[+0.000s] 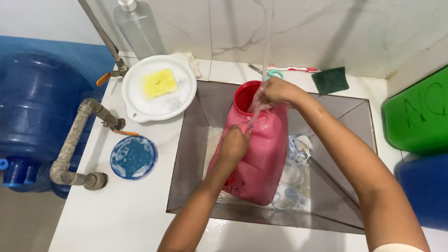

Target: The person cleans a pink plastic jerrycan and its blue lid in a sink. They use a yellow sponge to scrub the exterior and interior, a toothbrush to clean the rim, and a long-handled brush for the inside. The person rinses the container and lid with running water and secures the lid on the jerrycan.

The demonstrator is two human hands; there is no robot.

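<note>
Over the wet sink (193, 145), our left hand (235, 144) and right hand (275, 92) clamp the red jug (261, 155); slick plastic could slip onto the glasses (294, 160) below.

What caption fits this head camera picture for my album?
Two bare hands, left hand and right hand, hold a red jug under running water over a sink.

Large red plastic jug (262, 158), translucent, with a wide round open mouth and no cap, tilted in the sink with the mouth toward 12 o'clock and the base toward 6 o'clock. A thin stream of water falls at the rim of the mouth. The body is wet and bears dark markings near the base, at about 7 o'clock.
</note>
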